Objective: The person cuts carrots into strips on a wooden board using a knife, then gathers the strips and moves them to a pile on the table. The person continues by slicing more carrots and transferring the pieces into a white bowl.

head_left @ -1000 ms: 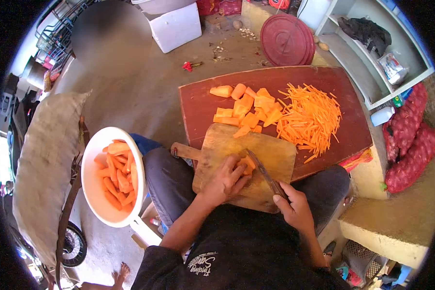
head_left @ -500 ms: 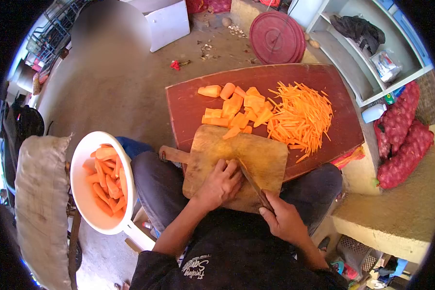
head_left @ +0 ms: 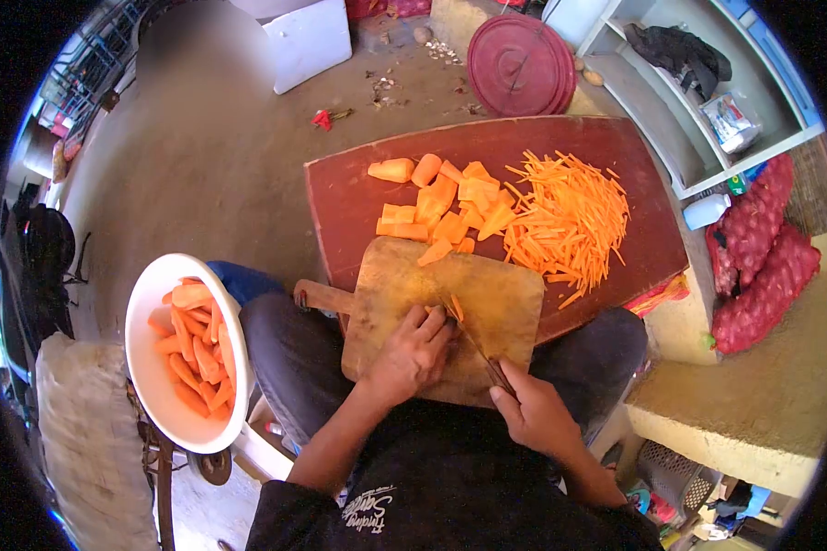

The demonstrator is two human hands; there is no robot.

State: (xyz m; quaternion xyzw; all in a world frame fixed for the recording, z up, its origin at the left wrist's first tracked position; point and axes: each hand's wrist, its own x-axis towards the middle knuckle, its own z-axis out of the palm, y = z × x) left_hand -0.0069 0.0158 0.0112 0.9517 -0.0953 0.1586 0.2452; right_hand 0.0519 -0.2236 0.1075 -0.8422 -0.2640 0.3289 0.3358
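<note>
Pinning carrot piece (head_left: 456,309) on wooden cutting board (head_left: 501,294) under curled left hand (head_left: 412,354); less orange showing than second ago. Gripping knife (head_left: 476,347) in closed right hand (head_left: 533,418), blade nearer fingertips. Slicing advancing, piece probably nearly spent.

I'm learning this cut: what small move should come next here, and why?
Probably slide the left hand back a touch and bring the knife down for a thin slice: its fingers cover nearly all the carrot piece on the board, right beside the blade held by the right hand.
</note>
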